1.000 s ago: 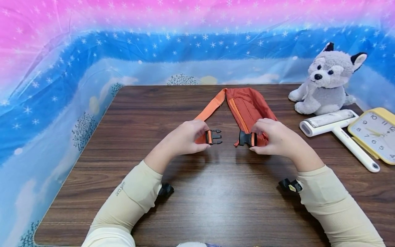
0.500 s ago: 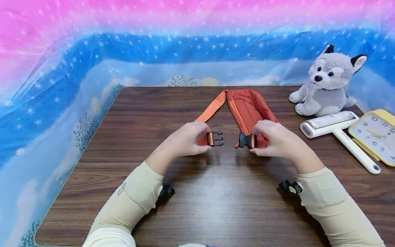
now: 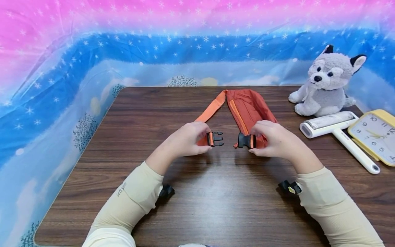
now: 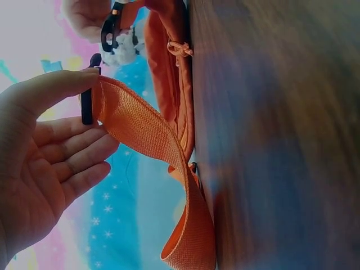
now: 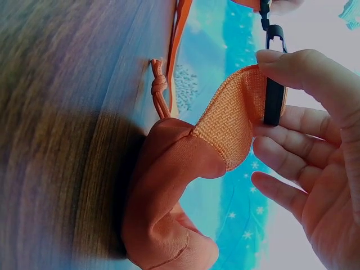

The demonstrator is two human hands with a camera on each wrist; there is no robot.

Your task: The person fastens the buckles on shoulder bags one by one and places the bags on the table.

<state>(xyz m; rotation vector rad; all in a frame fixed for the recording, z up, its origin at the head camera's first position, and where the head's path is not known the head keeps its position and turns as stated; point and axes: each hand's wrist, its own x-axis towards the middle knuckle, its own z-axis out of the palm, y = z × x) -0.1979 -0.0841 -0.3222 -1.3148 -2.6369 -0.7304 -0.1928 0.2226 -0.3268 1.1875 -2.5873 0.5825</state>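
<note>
An orange-red waist bag (image 3: 251, 108) lies on the wooden table, its orange strap (image 3: 212, 109) running off to the left. Between thumb and fingers, my left hand (image 3: 189, 139) pinches the pronged buckle half (image 3: 216, 139) at the strap's end. The strap (image 4: 149, 126) hangs in a twist below it in the left wrist view. My right hand (image 3: 273, 140) pinches the black socket half of the buckle (image 3: 244, 140), joined to the bag by short webbing (image 5: 233, 118). Both halves are held above the table, facing each other with a gap between. A knotted zipper cord (image 5: 159, 87) shows in the right wrist view.
At the right stand a grey plush husky (image 3: 327, 82) and a yellow-framed clock (image 3: 378, 132). A white lint roller (image 3: 342, 132) lies in front of the husky. Behind the table (image 3: 139, 109) hangs a pink and blue snowflake cloth (image 3: 191, 44).
Almost nothing differs. Both hands keep their hold on the buckle halves; the pronged half sits very slightly further right than a second ago, and the whole view has shifted a little.
</note>
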